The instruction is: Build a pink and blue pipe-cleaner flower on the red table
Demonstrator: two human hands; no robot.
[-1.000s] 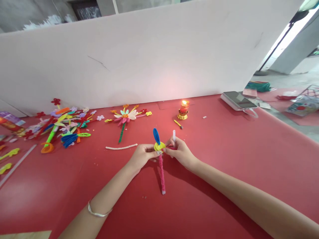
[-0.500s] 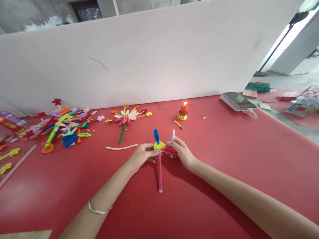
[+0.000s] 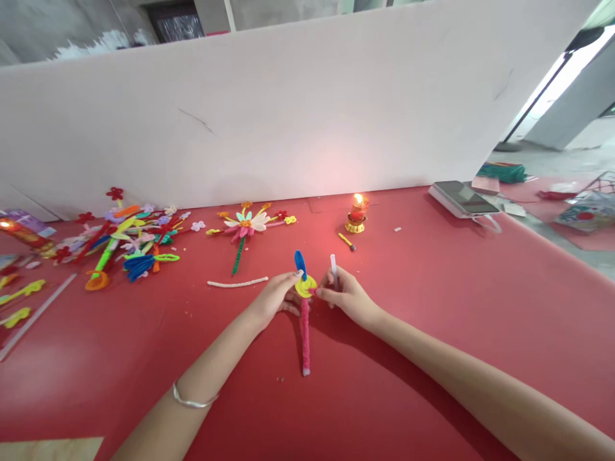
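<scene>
My left hand (image 3: pixel 280 294) is closed on a pipe-cleaner flower (image 3: pixel 305 287) with a yellow coiled centre. Its thumb presses at the base of the blue petal (image 3: pixel 300 263), which points up from that coil. The fuzzy pink stem (image 3: pixel 305 336) hangs below, pale at its lower end. My right hand (image 3: pixel 346 293) is closed around a translucent white stick (image 3: pixel 334 264) standing upright in the fingers. At the coil's right edge, its fingertips pinch a pink pipe-cleaner piece (image 3: pixel 312 291), mostly hidden by the hand.
A lit red candle (image 3: pixel 358 208) in a gold base stands beyond my hands, with a short yellow stick (image 3: pixel 346 241) before it. A finished-looking flower (image 3: pixel 245 223), a white pipe cleaner (image 3: pixel 237 283) and a colourful pile (image 3: pixel 129 240) lie leftward. A phone (image 3: pixel 466 196) rests far right.
My left thumb has moved up from below the yellow coil to the blue petal's base. The pink piece, earlier stretching to the right hand, now shows only a small end. The view has shifted slightly.
</scene>
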